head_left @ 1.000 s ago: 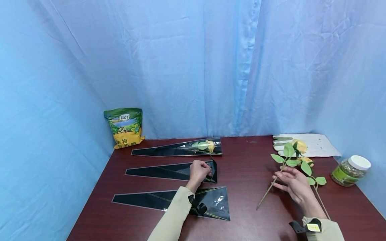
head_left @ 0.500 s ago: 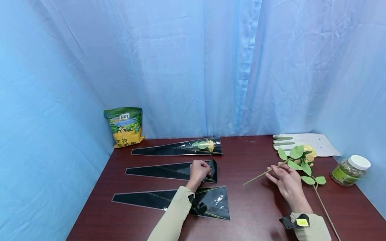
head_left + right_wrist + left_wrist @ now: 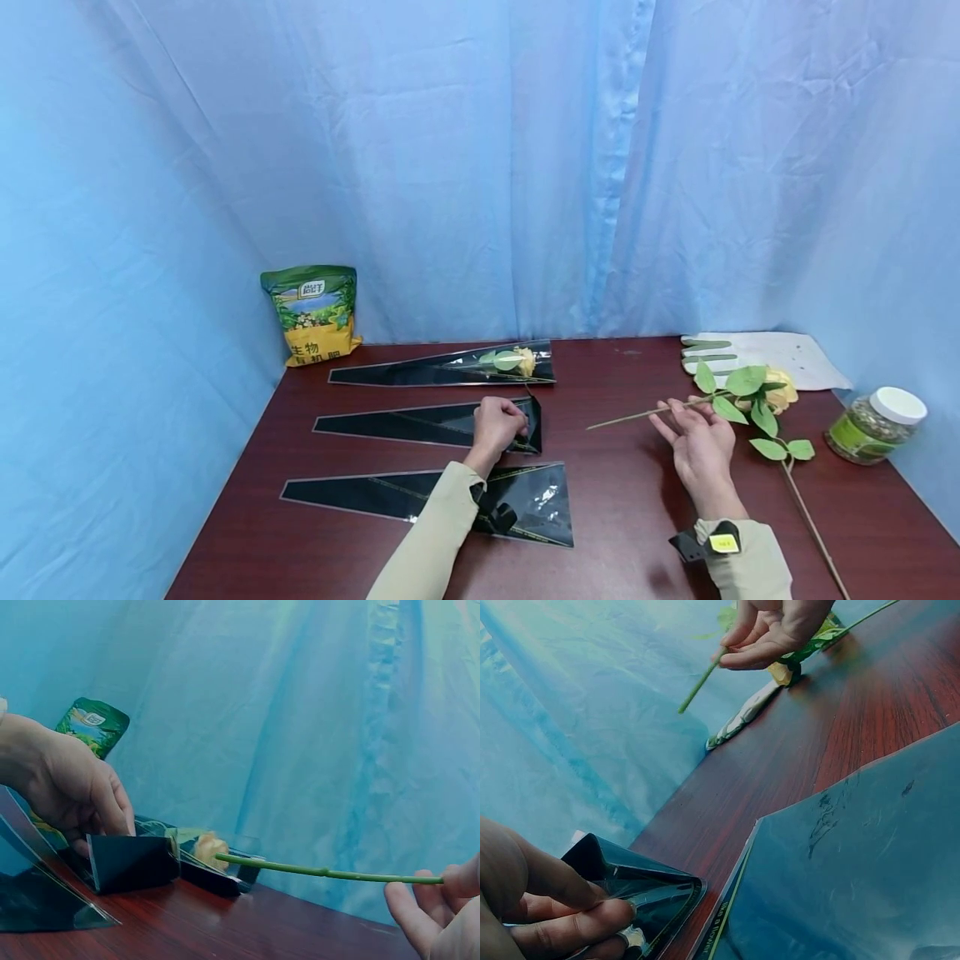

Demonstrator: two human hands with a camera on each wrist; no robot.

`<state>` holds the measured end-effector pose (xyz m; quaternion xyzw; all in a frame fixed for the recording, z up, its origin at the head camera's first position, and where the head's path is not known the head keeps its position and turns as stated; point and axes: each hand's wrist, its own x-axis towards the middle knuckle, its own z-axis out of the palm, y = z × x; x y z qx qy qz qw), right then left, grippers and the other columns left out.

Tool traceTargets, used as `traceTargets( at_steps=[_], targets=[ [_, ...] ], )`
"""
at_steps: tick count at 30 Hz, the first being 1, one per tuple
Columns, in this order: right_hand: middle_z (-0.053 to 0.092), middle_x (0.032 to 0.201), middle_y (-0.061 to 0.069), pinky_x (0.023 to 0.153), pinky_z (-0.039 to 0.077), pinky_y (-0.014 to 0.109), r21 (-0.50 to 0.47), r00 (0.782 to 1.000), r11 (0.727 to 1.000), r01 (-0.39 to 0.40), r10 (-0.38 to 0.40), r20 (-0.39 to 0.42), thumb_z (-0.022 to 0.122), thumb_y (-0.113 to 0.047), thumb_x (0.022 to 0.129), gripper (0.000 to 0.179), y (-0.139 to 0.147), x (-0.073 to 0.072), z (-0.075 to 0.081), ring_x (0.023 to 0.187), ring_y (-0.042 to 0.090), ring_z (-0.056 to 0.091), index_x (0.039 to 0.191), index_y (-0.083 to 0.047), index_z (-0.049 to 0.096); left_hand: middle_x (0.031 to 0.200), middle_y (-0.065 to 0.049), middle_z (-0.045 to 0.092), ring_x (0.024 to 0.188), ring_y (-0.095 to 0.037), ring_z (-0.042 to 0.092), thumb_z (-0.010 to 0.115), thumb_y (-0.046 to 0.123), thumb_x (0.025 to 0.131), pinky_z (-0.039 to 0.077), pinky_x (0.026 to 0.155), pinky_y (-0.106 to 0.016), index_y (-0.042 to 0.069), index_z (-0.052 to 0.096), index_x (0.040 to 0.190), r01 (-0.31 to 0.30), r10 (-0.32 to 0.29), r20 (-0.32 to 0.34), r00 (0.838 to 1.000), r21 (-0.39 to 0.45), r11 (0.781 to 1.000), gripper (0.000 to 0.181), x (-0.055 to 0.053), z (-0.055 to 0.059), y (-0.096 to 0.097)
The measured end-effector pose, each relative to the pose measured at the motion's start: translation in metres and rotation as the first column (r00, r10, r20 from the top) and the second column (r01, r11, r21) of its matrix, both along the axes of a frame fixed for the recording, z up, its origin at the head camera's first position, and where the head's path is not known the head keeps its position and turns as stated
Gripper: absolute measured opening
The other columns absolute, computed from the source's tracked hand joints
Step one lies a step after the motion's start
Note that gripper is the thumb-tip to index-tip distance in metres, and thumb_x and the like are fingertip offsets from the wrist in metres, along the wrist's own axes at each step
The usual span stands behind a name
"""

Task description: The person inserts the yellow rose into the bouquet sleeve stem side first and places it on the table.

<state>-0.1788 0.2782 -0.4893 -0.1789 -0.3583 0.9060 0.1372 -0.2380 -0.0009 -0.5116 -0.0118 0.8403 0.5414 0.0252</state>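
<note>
My left hand [image 3: 497, 429] pinches the film at the wide end of the middle black flower sleeve [image 3: 397, 422]. In the right wrist view that sleeve's mouth [image 3: 135, 864] stands raised off the table. My right hand [image 3: 701, 454] holds a yellow rose by its green stem [image 3: 626, 419], pinched between thumb and fingers. The stem's bare end points left toward the sleeve, apart from it; the bloom [image 3: 782, 390] and leaves are at the right. A second rose stem [image 3: 813, 525] lies on the table beside the right forearm, its bloom mostly hidden behind the held rose.
Behind lies a sleeve [image 3: 420, 377] with a yellow rose [image 3: 525, 362] inside. Nearer is a flat sleeve [image 3: 536, 504], partly under the left forearm. A fertilizer bag [image 3: 318, 317] stands back left. Gloves [image 3: 795, 358] and a white-lidded jar [image 3: 873, 425] are at the right.
My right hand has moved left with the rose and turned it, so the stem swung from slanting toward me to pointing left, nearly level. The left hand has stayed at the middle sleeve.
</note>
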Motion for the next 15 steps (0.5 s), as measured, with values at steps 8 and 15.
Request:
traceTargets(
  at_steps=[8, 15],
  targets=[
    [0.066, 0.078, 0.006, 0.068, 0.062, 0.038, 0.058, 0.997, 0.995, 0.08, -0.079, -0.012, 0.054, 0.012, 0.094, 0.02, -0.028, -0.015, 0.007, 0.079, 0.017, 0.075, 0.099, -0.006, 0.046, 0.067, -0.013, 0.074, 0.063, -0.021, 0.068, 0.067, -0.002, 0.084, 0.043, 0.052, -0.024, 0.001, 0.077, 0.073, 0.006, -0.006, -0.015, 1.0, 0.003, 1.0, 0.016, 0.0, -0.001, 0.001],
    [0.066, 0.082, 0.002, 0.072, 0.062, 0.036, 0.151, 0.997, 0.985, 0.08, -0.08, -0.008, 0.057, 0.005, 0.095, 0.019, -0.055, -0.026, 0.006, 0.081, 0.013, 0.075, 0.103, -0.009, 0.046, 0.067, -0.01, 0.074, 0.063, -0.016, 0.068, 0.068, 0.0, 0.084, 0.046, 0.053, -0.024, 0.004, 0.078, 0.073, 0.005, -0.005, 0.013, 1.0, 0.003, 1.0, 0.015, -0.001, -0.001, 0.001]
  ],
)
